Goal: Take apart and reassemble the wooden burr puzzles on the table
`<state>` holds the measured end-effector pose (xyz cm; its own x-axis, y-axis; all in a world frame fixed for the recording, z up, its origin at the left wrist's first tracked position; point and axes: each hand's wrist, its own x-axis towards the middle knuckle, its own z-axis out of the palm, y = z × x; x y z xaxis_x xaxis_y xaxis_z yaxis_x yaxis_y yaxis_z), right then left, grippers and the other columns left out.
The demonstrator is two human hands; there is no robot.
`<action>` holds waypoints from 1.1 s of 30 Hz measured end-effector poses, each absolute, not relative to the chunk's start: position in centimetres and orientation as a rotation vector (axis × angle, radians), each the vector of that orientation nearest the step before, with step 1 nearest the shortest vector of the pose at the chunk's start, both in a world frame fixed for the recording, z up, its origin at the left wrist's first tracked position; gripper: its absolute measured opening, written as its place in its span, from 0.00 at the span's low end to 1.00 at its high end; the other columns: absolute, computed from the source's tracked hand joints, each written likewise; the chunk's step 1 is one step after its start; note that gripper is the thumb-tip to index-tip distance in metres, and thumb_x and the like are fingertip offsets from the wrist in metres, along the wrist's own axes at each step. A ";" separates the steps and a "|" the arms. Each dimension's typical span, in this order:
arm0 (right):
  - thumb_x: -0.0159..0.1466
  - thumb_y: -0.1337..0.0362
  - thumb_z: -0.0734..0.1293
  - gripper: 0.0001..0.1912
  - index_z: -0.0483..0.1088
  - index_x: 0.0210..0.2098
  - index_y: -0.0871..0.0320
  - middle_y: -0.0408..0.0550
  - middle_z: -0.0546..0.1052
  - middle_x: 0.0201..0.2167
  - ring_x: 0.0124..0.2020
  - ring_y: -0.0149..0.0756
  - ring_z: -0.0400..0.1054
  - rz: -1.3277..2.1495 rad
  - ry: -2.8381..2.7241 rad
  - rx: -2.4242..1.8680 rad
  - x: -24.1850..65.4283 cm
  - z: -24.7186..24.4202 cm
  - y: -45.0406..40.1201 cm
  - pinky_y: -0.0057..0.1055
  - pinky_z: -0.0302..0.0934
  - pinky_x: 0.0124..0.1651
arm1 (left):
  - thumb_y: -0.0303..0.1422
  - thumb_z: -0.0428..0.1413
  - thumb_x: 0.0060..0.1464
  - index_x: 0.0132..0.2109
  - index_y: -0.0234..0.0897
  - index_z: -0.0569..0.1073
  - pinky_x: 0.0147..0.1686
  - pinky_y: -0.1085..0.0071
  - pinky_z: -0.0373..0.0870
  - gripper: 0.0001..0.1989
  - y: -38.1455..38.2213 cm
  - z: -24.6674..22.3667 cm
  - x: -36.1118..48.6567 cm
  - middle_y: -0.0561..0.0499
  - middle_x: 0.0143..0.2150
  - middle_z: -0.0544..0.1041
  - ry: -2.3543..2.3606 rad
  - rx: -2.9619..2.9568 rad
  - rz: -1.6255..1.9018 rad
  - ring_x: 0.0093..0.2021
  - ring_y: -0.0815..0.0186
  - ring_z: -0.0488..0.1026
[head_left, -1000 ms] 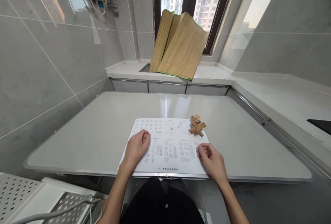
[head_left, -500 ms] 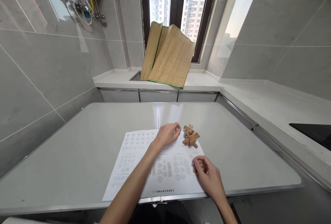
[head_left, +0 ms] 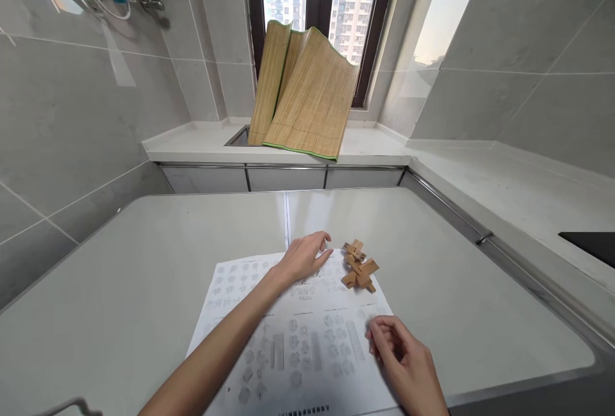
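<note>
My left hand [head_left: 302,257] hovers over the far part of a printed paper sheet [head_left: 276,390], thumb and forefinger apart with nothing between them. Just right of its fingertips lies a small cluster of light brown wooden puzzle pieces [head_left: 358,267], some crossed over one another, partly on the sheet's far right edge. My right hand [head_left: 406,361] rests by the sheet's right edge, nearer to me. Its fingers are curled in towards the thumb, and no object shows in them. My left forearm covers part of the printed diagrams.
The sheet lies on a pale folding table [head_left: 120,288] with a seam down the middle. Beyond it a bamboo mat [head_left: 307,105] leans over a white counter [head_left: 192,140] before the window. Another counter [head_left: 519,191] runs along the right side.
My left thumb and forefinger have spread apart from a pinched pose. My right hand stays curled in about the same place. The view has tilted down and shifted slightly; the wooden pieces look unmoved.
</note>
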<state>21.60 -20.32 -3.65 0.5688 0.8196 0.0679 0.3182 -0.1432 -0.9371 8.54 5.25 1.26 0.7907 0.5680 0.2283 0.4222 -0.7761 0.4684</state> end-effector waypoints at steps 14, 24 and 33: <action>0.67 0.38 0.64 0.25 0.74 0.35 0.55 0.45 0.76 0.23 0.24 0.34 0.68 0.584 -0.872 -1.786 21.3 -3.3 -19.9 0.26 0.65 0.32 | 0.40 0.53 0.70 0.60 0.43 0.71 0.53 0.60 0.69 0.15 7.8 0.4 12.2 0.44 0.53 0.77 0.214 2.806 0.558 0.51 0.57 0.75; 0.66 0.37 0.65 0.27 0.75 0.33 0.55 0.47 0.77 0.23 0.23 0.34 0.70 0.562 -0.866 -1.759 21.4 -3.3 -19.7 0.26 0.67 0.31 | 0.40 0.49 0.72 0.54 0.41 0.73 0.51 0.63 0.68 0.13 7.8 0.2 12.9 0.46 0.49 0.80 0.334 2.667 0.567 0.49 0.59 0.76; 0.65 0.35 0.64 0.27 0.75 0.34 0.54 0.47 0.78 0.25 0.23 0.36 0.70 0.581 -0.858 -1.782 21.4 -3.3 -20.0 0.28 0.68 0.32 | 0.46 0.49 0.70 0.54 0.39 0.71 0.55 0.64 0.69 0.17 8.5 3.0 5.1 0.44 0.53 0.78 0.681 1.997 0.718 0.53 0.60 0.74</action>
